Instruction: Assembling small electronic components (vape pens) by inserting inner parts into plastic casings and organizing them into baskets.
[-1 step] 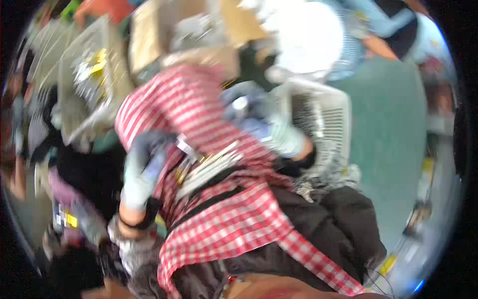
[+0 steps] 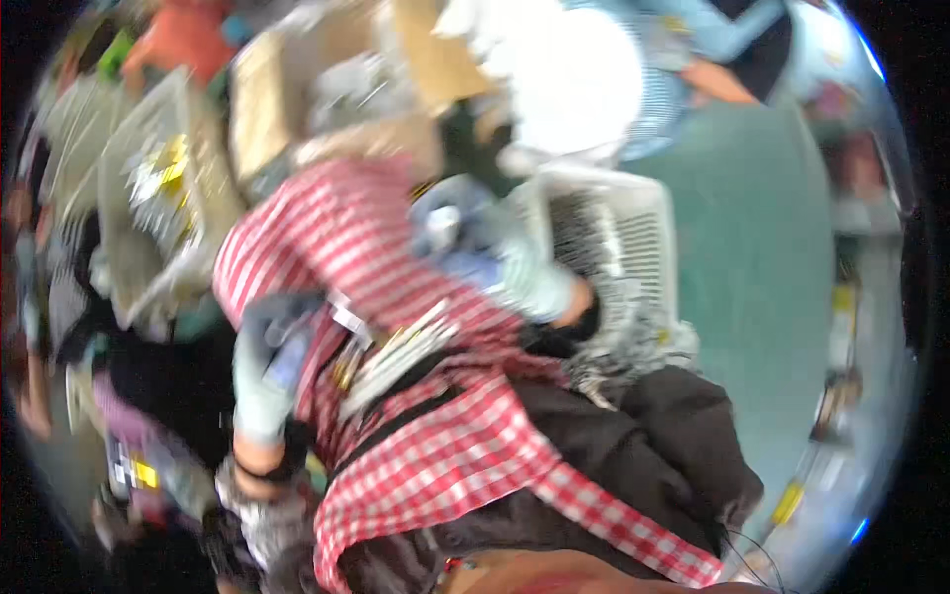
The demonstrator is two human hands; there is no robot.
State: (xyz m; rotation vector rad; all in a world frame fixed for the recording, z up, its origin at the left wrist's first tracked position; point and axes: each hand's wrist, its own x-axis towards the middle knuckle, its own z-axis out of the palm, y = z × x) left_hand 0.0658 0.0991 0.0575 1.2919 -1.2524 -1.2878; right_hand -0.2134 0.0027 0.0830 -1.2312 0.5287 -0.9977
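Note:
A grey-and-white work glove covers my left hand [image 2: 272, 342], whose curled fingers pinch a small white-and-silver strip [image 2: 348, 315] over my lap. My right hand [image 2: 470, 236], gloved the same way, is closed around a small white round-ended piece [image 2: 443, 226]; the rest of it is hidden in the fingers. Between the hands, a bundle of thin white sticks [image 2: 406, 356] lies on the red-and-white checked apron [image 2: 416, 445]. Some gold-coloured bits [image 2: 348, 364] show at its left side. Motion blur hides finer detail.
A white basket [image 2: 658, 238] with grey metallic-looking pieces stands by my right forearm. Ahead are a cardboard box [image 2: 262, 109] with clear bags and a white round lid or tray [image 2: 584, 84]. A translucent crate [image 2: 119, 228] stands left. Green surface [image 2: 752, 257] lies right; other people work nearby.
The whole view has shifted, so most things appear slightly further left. Both hands keep their closed shape.

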